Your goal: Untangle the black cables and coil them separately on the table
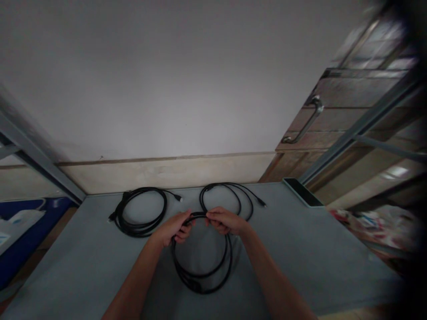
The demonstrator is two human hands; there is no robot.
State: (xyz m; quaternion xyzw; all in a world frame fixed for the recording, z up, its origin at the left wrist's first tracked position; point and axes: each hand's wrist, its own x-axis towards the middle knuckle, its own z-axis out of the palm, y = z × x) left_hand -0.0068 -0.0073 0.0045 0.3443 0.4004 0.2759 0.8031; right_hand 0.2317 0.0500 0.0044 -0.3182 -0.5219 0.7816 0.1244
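A looped black cable (pixel 204 291) is held up between both hands near the middle of the grey table, its loops hanging toward me. My left hand (pixel 175 228) is closed on the top of the loops at their left side. My right hand (pixel 225 220) pinches the same strands a little to the right. Behind and to the left lies a coiled black cable (pixel 136 232) with its connector ends showing. Another loosely looped black cable (pixel 238 183) lies behind my right hand, which partly hides it.
The grey table (pixel 287 249) meets a pale wall at the back. A dark flat object with a light rim (pixel 303 192) lies at the back right corner. Metal posts rise at both sides; a wooden door with a handle (pixel 308 124) stands at the right.
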